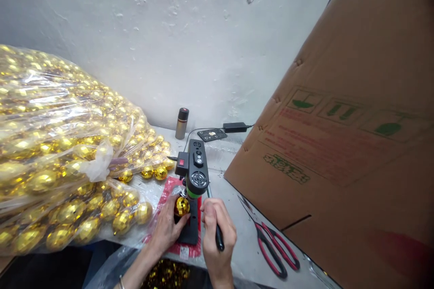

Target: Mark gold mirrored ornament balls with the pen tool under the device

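Note:
A small black bench drill press (pixel 197 167) with a red switch stands on a red plastic sheet (pixel 169 188). Under its head, my left hand (pixel 168 226) grips a gold mirrored ball (pixel 182 206) between thumb and fingers. The drill tip is hidden behind the ball and the press head. At the right side of the press, my right hand (pixel 219 230) is closed around the lever handle (pixel 219 237), whose metal rod runs up to the machine.
Clear bags of gold balls (pixel 61 117) fill the left. Red-and-black scissors (pixel 273 246) lie beside a large cardboard box (pixel 339 113) at right. Behind the press are a bottle (pixel 182 123), a phone-like black slab (pixel 212 134) and a power adapter (pixel 235 127) near the wall.

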`<state>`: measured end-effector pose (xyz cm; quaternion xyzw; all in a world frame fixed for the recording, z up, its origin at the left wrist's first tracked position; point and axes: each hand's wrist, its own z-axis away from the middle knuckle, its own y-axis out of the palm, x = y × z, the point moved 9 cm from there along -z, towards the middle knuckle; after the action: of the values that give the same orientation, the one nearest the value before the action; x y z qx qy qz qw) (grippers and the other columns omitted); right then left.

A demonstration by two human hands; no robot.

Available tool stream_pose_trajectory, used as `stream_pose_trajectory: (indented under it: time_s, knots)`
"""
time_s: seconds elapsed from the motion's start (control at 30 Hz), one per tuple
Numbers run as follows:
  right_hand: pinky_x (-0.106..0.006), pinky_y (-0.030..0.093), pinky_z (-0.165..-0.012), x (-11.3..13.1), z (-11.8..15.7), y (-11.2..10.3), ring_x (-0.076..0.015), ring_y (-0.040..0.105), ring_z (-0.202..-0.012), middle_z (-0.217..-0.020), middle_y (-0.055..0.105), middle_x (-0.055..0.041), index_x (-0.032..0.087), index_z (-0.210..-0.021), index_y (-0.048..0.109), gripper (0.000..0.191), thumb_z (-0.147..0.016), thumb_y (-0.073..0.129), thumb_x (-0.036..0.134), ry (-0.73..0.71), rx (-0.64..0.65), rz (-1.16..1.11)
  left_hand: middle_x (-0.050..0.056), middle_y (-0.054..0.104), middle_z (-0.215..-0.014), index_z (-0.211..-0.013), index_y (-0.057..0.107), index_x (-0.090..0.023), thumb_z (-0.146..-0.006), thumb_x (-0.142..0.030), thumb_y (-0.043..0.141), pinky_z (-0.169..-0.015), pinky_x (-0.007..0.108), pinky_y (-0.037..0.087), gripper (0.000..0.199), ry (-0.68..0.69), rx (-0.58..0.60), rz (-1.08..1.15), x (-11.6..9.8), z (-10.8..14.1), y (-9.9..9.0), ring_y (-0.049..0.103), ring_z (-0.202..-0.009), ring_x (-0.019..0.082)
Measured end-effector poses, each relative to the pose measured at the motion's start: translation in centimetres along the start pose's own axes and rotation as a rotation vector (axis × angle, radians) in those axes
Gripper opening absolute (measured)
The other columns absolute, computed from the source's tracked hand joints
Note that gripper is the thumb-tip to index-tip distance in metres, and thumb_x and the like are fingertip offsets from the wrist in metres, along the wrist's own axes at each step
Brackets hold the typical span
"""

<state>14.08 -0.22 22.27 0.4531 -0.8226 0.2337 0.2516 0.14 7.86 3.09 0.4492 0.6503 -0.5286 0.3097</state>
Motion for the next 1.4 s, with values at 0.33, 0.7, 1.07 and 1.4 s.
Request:
stream_pose_trajectory:
  time_s: [0.33,0.7,1.07,1.4]
  knots:
    - [-0.02,0.042,-0.054,0.0,0.3,-0.1,-0.0098,0.05,-0.058,-0.072,0.052,0.0022,0.021,-0.082,0.054,0.026,-0.102,0.042,0.012,0.008,-0.004,0.002,0.014,0.07,-0.123,-0.124,0.059,-0.019,-0.08,-0.031,0.071,-0.102,0.053,0.054,0.047,0.071,0.003,0.06,-0.3,0.8,0.9,0.067,-0.116,0.032]
    - [-0.023,0.047,-0.062,-2.3,3.4,0.1,-0.0117,0.059,-0.068,-0.076,0.058,0.0005,0.022,-0.078,0.053,0.03,-0.102,0.04,0.011,-0.078,-0.056,0.044,0.012,0.07,-0.123,-0.124,0.058,-0.02,-0.077,-0.031,0.075,-0.105,0.055,0.052,0.051,-0.03,0.045,0.103,0.9,0.9,1.4,0.067,-0.118,0.033]
    - [-0.024,0.046,-0.066,-4.3,5.3,0.2,-0.0117,0.061,-0.07,-0.079,0.062,0.0014,0.021,-0.079,0.057,0.029,-0.103,0.043,0.017,-0.057,-0.169,0.011,0.013,0.072,-0.122,-0.123,0.061,-0.019,-0.075,-0.028,0.076,-0.102,0.054,0.056,0.051,-0.017,0.036,0.078,0.7,1.0,1.3,0.069,-0.115,0.033]
    - [-0.027,0.045,-0.065,-4.6,5.7,0.2,-0.0135,0.06,-0.069,-0.078,0.062,0.0001,0.021,-0.079,0.059,0.029,-0.104,0.043,0.019,-0.072,-0.173,0.022,0.014,0.072,-0.121,-0.122,0.061,-0.019,-0.075,-0.03,0.077,-0.101,0.054,0.056,0.05,-0.016,0.029,0.075,0.6,0.9,1.3,0.07,-0.115,0.034]
